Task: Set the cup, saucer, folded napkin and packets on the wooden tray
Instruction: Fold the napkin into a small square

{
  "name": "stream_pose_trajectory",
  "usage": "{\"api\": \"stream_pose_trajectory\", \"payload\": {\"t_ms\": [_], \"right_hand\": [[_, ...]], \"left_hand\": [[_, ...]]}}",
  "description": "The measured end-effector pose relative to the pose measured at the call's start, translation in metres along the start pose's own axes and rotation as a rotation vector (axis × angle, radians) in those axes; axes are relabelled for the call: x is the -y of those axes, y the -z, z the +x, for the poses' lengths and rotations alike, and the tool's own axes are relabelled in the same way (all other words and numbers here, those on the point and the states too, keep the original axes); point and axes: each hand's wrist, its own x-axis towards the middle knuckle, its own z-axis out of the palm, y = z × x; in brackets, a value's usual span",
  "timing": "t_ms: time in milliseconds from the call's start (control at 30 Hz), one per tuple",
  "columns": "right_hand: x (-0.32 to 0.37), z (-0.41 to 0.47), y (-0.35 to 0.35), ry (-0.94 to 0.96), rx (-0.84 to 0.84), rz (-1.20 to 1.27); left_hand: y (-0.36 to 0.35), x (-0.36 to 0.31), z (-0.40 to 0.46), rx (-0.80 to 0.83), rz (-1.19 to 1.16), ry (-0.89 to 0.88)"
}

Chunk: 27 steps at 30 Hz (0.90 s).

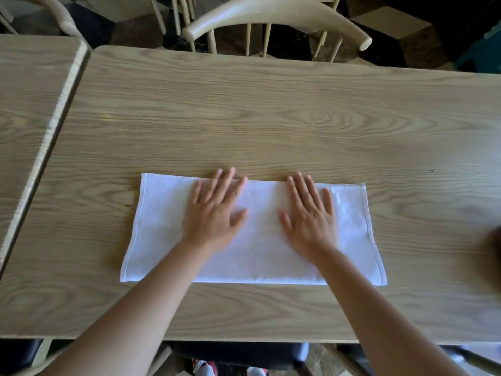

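On the pale wood-grain tabletop (271,118), both hands, left (214,213) and right (309,215), press flat, fingers straight, grip holding nothing, upon the white rectangular folded cloth napkin (260,256).

white napkin (253,232), pale wood-grain table (271,118)

Cream chair (271,14) stands behind wooden table (271,118).

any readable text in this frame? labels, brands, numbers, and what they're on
None. No readable text anywhere in the head view.
Napkin: plain white, no print or tag showing.
Table: wood grain only.
Chair: no markings.
Left hand and right hand lie flat on the napkin and cover part of it, so anything beneath them is hidden.
Dark blurred thing at the right edge: too blurred to tell.
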Motion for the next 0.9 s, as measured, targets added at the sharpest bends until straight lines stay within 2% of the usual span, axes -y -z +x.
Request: {"api": "stream_pose_trajectory", "payload": {"t_ms": [200,333,433,533,633,733,900], "right_hand": [[-0.069,-0.02,0.016,-0.131,0.001,-0.111],[-0.074,-0.021,0.017,-0.144,-0.006,-0.128],[-0.055,-0.028,0.026,-0.16,-0.027,-0.089],[0.0,-0.046,0.028,-0.074,-0.091,-0.012],[0.043,-0.062,0.011,-0.008,-0.058,0.041],[0.044,-0.072,-0.005,-0.061,0.022,0.047],[0.036,-0.072,-0.001,-0.042,0.08,0.027]], "left_hand": [[0.015,0.081,-0.039,-0.001,0.068,0.279],[0.019,0.088,-0.043,0.025,0.081,0.267],[0.026,0.072,-0.04,-0.049,0.048,0.313],[0.031,0.012,-0.042,-0.164,-0.014,0.167],[0.013,-0.048,-0.054,-0.106,-0.042,-0.01],[-0.005,-0.055,-0.066,0.006,-0.03,0.04],[-0.005,-0.038,-0.074,0.047,-0.025,0.074]]}}
